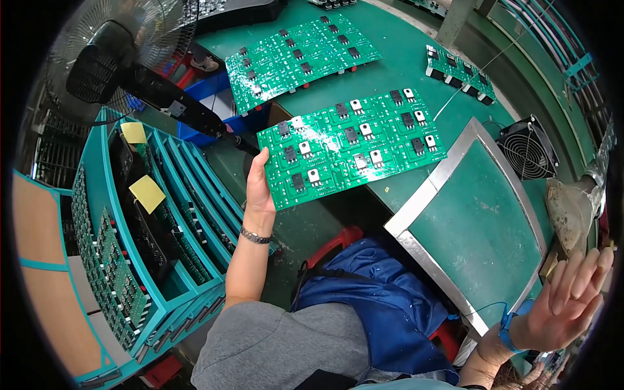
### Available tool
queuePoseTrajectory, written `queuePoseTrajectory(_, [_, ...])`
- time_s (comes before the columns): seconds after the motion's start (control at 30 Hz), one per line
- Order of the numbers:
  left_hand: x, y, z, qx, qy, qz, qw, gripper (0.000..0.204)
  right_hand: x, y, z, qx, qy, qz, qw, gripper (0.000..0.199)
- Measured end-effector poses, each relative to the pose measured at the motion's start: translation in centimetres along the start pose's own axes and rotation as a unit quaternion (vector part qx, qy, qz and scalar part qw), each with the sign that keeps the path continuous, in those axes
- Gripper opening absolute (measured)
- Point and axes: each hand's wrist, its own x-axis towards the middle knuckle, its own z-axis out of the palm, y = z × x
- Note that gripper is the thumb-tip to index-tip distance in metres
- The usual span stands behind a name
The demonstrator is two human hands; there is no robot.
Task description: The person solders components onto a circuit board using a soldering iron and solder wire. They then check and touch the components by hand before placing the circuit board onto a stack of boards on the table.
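Note:
My left hand [260, 188] grips a large green circuit board [333, 170] by its left edge, with the thumb lying on the upper face. Rows of black and white-faced transistors stand on this board, which hangs tilted in the air over the near edge of the green table. A metal watch band is on my left wrist. At the far lower right my right hand [567, 302] is raised with nothing in it, its fingers stretched out. Around that wrist runs a blue strap [507, 330] with a thin cord.
A similar board [292, 62] lies behind on the green table [400, 62]. A narrow board strip [460, 75] lies at the back right. Right of me are a metal-framed green panel [478, 221] and a small black fan [530, 149]. A teal rack [182, 292] of boards and a large fan [101, 62] stand left.

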Motion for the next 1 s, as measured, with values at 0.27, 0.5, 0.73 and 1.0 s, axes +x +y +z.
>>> queuePoseTrajectory(0.27, [0.1, 0.4, 1.8, 0.155, 0.071, 0.002, 0.985, 0.054, 0.5, 6.5, 4.0, -0.231, -0.068, 0.197, 0.95, 0.021])
queuePoseTrajectory(0.5, [1.0, -0.3, 2.0, 0.093, 0.093, 0.057, 0.99, 0.047, 0.1, 18.5, 3.7, -0.598, -0.257, 0.03, 0.759, 0.083])
queuePoseTrajectory(0.73, [2.0, 0.1, 2.0, 0.086, 0.107, 0.081, 0.987, 0.047, 2.4, 20.1, 5.5, -0.532, -0.241, 0.006, 0.812, 0.077])
queuePoseTrajectory(1.0, [2.8, 0.8, 1.8, 0.211, 0.117, 0.071, 0.968, 0.056, 1.5, 21.7, 4.2, -0.555, -0.236, 0.018, 0.797, 0.075])
